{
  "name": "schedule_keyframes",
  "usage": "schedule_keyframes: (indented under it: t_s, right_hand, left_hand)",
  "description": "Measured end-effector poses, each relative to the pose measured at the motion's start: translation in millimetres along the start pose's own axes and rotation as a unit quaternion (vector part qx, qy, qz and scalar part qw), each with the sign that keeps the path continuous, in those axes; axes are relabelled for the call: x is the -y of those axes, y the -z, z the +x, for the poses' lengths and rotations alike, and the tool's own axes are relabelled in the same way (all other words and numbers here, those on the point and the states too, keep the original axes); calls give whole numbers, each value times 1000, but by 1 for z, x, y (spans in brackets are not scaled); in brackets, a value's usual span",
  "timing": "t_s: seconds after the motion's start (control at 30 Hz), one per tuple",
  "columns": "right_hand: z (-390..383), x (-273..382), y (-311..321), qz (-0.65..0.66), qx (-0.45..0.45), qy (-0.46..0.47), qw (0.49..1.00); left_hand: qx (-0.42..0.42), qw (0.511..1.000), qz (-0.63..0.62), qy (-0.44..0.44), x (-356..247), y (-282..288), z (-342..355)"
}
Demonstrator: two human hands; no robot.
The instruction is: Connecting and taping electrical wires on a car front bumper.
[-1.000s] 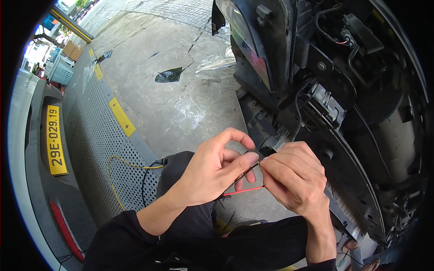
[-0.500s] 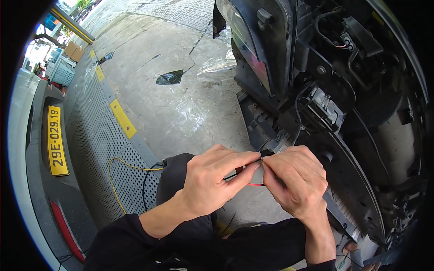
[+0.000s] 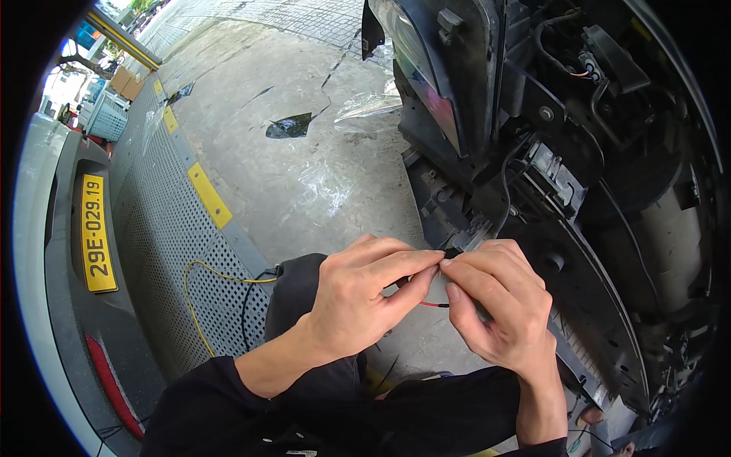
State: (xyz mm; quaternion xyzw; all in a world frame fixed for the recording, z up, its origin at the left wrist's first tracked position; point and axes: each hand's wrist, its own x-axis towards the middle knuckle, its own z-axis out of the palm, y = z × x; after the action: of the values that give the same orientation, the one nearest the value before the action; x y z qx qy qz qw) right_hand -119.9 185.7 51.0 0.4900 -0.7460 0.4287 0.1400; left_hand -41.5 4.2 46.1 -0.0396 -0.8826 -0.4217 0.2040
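My left hand (image 3: 362, 293) and my right hand (image 3: 499, 301) meet at their fingertips in the lower middle, pinched on a fine wire end that is mostly hidden now. Below the fingertips a red wire (image 3: 432, 304) with a short dark piece runs between the hands. Just beyond them stands the front of a dark vehicle with its inner parts exposed, its headlight (image 3: 434, 84) at the top and black brackets (image 3: 449, 213) behind my fingers. My dark-clothed knees are under my hands.
A second car (image 3: 57, 320) stands at the left beside a perforated metal plate (image 3: 167, 244) with yellow edging and cables (image 3: 204, 266). Film scraps (image 3: 288, 126) lie on the concrete. A basket (image 3: 106, 118) and cartons (image 3: 126, 82) are farther back. Part of another person (image 3: 590, 417) shows at lower right.
My left fingers, apart and curled upward a second ago, have come down into a pinch against my right fingertips, hiding the black wire. My right thumb has dropped a little from the pinch.
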Motion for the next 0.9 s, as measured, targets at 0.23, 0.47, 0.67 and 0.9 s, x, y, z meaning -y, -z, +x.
schedule_keyframes:
  t_s: [0.23, 0.47, 0.67, 0.9]
  right_hand:
    - [4, 1, 8, 119, 12, -158, 980]
    - [6, 0, 10, 149, 28, -213, 965]
    - [7, 1, 11, 167, 35, -285, 943]
    - [8, 4, 8, 144, 23, -290, 946]
  left_hand:
    - [3, 1000, 7, -24, 1, -2, 0]
    - [-6, 998, -35, -53, 5, -6, 0]
    - [2, 997, -35, -76, 9, -5, 1]
    - [32, 996, -27, -84, 11, -2, 4]
